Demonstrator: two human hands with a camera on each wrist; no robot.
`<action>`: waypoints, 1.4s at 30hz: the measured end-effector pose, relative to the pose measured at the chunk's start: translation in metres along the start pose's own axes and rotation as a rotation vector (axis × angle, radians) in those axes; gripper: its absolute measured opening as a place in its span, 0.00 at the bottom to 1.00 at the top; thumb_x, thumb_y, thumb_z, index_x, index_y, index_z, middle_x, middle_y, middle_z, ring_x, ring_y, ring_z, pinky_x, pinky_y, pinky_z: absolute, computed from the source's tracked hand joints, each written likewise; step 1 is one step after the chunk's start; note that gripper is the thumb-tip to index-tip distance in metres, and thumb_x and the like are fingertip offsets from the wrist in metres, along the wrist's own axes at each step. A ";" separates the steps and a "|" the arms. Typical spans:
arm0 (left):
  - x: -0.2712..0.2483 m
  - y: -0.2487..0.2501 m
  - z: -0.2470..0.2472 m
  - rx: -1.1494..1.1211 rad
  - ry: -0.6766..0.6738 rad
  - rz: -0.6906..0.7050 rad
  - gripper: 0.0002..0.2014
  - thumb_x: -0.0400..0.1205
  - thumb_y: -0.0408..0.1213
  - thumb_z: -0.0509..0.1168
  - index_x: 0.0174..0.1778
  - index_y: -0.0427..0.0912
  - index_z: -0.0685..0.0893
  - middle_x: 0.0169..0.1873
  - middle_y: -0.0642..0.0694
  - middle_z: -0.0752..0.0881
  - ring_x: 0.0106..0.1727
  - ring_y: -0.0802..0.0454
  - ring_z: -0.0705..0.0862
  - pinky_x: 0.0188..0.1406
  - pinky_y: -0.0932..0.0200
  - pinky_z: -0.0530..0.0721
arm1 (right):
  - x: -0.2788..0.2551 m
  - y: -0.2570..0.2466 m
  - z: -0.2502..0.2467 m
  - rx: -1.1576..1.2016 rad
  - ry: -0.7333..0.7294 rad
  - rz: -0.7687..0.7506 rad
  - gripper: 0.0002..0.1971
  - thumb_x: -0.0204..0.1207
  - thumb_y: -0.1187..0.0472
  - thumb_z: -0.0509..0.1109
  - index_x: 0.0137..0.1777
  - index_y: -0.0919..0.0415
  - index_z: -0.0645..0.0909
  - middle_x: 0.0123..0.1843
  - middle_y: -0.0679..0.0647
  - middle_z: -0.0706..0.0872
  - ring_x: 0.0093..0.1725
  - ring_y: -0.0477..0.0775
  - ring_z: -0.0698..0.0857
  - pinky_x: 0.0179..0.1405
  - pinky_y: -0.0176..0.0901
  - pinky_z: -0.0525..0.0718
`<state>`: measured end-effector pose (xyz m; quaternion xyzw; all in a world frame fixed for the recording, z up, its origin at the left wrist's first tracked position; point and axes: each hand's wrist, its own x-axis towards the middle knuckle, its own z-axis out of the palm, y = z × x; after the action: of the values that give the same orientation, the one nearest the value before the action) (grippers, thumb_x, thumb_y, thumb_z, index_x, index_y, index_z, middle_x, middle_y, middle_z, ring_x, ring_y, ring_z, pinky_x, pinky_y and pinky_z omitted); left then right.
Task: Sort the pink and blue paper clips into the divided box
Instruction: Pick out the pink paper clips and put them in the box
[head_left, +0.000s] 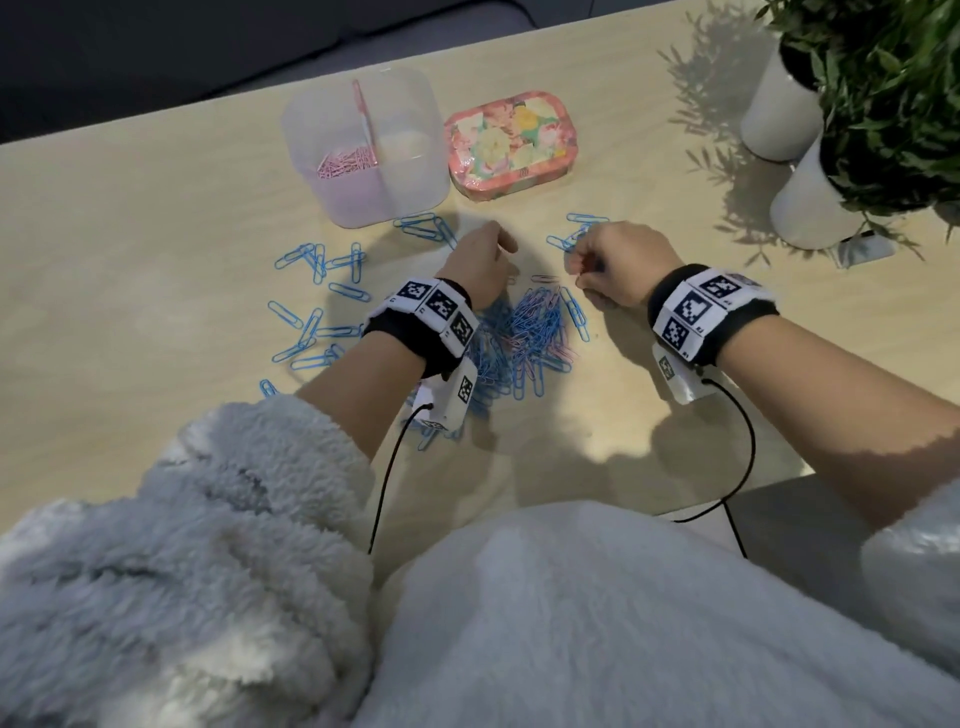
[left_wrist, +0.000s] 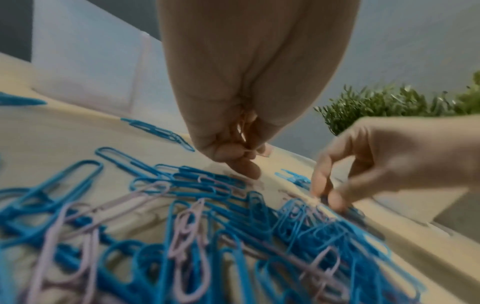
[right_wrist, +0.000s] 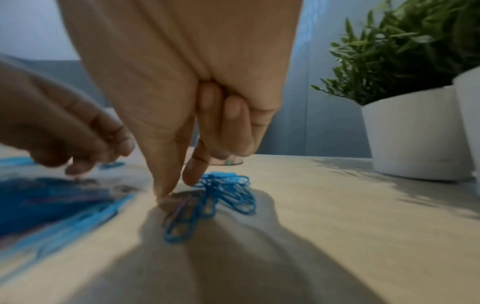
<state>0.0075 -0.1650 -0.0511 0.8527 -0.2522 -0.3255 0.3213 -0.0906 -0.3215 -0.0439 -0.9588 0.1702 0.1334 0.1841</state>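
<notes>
A clear divided box (head_left: 415, 104) stands at the back; its left compartment holds pink paper clips (head_left: 345, 163). A mixed pile of blue and pink clips (head_left: 530, 332) lies between my wrists, seen close in the left wrist view as a tangle of clips (left_wrist: 187, 236). My left hand (head_left: 498, 249) hovers past the pile, fingers curled round a few pink clips (left_wrist: 244, 127) in the palm. My right hand (right_wrist: 176, 187) is at the table, thumb and forefinger pinching a pale pink clip (right_wrist: 182, 200) beside a small cluster of blue clips (right_wrist: 228, 191).
A flowered tin (head_left: 511, 145) sits right of the box. Loose blue clips (head_left: 322, 306) are scattered to the left. Two white pots with green plants (head_left: 810, 197) stand at the right edge. A dark sofa lies beyond the table's far edge.
</notes>
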 end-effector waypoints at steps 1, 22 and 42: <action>0.000 0.002 0.000 -0.077 -0.038 -0.036 0.14 0.83 0.24 0.45 0.53 0.37 0.76 0.45 0.37 0.84 0.47 0.44 0.84 0.34 0.62 0.77 | 0.000 0.001 0.002 -0.010 -0.007 0.008 0.05 0.71 0.62 0.72 0.45 0.53 0.83 0.47 0.55 0.88 0.53 0.61 0.84 0.49 0.44 0.76; -0.005 0.000 0.000 0.289 0.047 0.140 0.10 0.81 0.36 0.62 0.54 0.36 0.82 0.41 0.39 0.79 0.50 0.40 0.81 0.42 0.59 0.69 | -0.027 0.021 -0.001 1.092 0.276 0.449 0.14 0.77 0.70 0.56 0.34 0.55 0.77 0.27 0.52 0.74 0.10 0.40 0.66 0.12 0.24 0.58; -0.001 -0.008 0.001 0.221 0.017 0.093 0.04 0.83 0.37 0.62 0.44 0.41 0.75 0.46 0.42 0.83 0.48 0.47 0.78 0.51 0.56 0.77 | -0.026 -0.003 0.018 0.886 0.104 0.325 0.12 0.75 0.68 0.61 0.30 0.62 0.72 0.24 0.58 0.77 0.17 0.46 0.73 0.19 0.32 0.71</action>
<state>0.0074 -0.1594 -0.0567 0.8730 -0.3231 -0.2734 0.2423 -0.1164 -0.3045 -0.0514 -0.7544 0.3676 0.0268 0.5431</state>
